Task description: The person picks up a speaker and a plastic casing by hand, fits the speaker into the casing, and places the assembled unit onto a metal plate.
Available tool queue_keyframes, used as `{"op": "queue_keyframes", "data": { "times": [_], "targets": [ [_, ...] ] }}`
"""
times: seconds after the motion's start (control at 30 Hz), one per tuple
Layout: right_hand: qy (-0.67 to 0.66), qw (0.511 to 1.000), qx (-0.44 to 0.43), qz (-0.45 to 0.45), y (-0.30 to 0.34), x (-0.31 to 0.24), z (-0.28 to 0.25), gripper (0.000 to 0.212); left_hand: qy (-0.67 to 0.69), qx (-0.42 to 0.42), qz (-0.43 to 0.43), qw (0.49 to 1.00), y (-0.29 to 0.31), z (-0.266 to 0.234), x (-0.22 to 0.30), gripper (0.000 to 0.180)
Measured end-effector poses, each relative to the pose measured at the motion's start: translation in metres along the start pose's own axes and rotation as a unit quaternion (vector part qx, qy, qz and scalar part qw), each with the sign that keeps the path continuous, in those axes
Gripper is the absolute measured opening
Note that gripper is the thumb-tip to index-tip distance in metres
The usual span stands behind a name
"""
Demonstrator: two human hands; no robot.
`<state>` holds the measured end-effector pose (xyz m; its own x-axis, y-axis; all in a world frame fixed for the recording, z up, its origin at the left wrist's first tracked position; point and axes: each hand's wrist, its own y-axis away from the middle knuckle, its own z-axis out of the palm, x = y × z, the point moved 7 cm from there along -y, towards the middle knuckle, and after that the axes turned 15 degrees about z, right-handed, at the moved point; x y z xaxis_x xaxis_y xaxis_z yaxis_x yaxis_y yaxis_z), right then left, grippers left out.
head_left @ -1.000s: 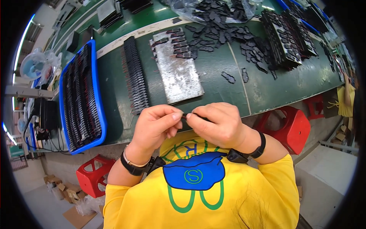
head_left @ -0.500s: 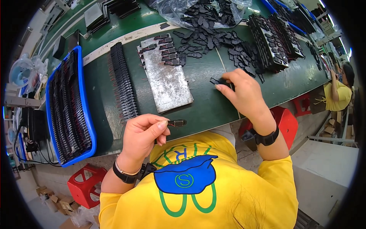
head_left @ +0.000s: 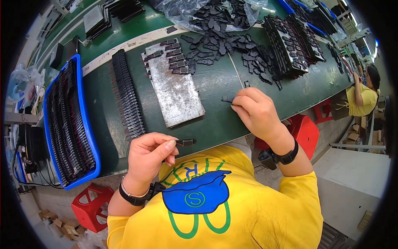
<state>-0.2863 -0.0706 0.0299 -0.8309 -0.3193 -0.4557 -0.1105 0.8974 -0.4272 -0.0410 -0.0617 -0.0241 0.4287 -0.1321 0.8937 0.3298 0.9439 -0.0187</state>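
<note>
My left hand [head_left: 151, 153] pinches a small black module with a rectangular face [head_left: 187, 142] between thumb and forefinger, close to the table's front edge. To the right, my right hand [head_left: 257, 111] has thumb and fingertips together on a thin black plastic piece [head_left: 226, 99] that sticks out to the left. Just beyond its knuckles another small black plastic piece [head_left: 247, 84] shows. A scuffed silver metal plate [head_left: 176, 97] lies between and beyond the hands. Several black modules with reddish wires [head_left: 177, 58] sit along its far end.
Loose black plastic pieces [head_left: 222, 43] spill from a clear plastic bag [head_left: 174, 14]. Left of the plate runs a long row of black parts [head_left: 126, 91], then a blue tray [head_left: 96, 159] of similar rows. Stacked loaded plates [head_left: 286, 45] stand right. A person in yellow [head_left: 362, 97] sits far right.
My right hand has come slightly nearer, and the plastic piece at its fingertips with it. A second piece now shows beyond the knuckles. The left hand keeps its pinch; the whole view has shifted slightly.
</note>
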Motion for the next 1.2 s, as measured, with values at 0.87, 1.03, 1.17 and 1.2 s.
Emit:
{"op": "queue_keyframes", "data": {
  "times": [0.87, 1.03, 1.17, 1.2],
  "targets": [
    [-0.121, 0.983, -0.044, 0.131, -0.004, -0.015, 0.006, 0.024, -0.034, 0.033, -0.020, 0.999, -0.001, 0.000, -0.002, 0.011],
    [-0.225, 0.972, -0.027, 0.069, 0.002, -0.046, 0.009, 0.030, -0.033, 0.039, -0.032, 0.998, -0.002, 0.000, -0.002, 0.012],
    [-0.218, 0.974, -0.050, -0.012, 0.001, -0.074, 0.006, 0.032, -0.031, 0.040, -0.044, 0.998, -0.002, 0.003, -0.004, 0.012],
    [-0.219, 0.974, -0.052, -0.013, -0.001, -0.076, 0.006, 0.032, -0.030, 0.038, -0.048, 0.998, -0.002, 0.004, -0.004, 0.012]
  ]
}}
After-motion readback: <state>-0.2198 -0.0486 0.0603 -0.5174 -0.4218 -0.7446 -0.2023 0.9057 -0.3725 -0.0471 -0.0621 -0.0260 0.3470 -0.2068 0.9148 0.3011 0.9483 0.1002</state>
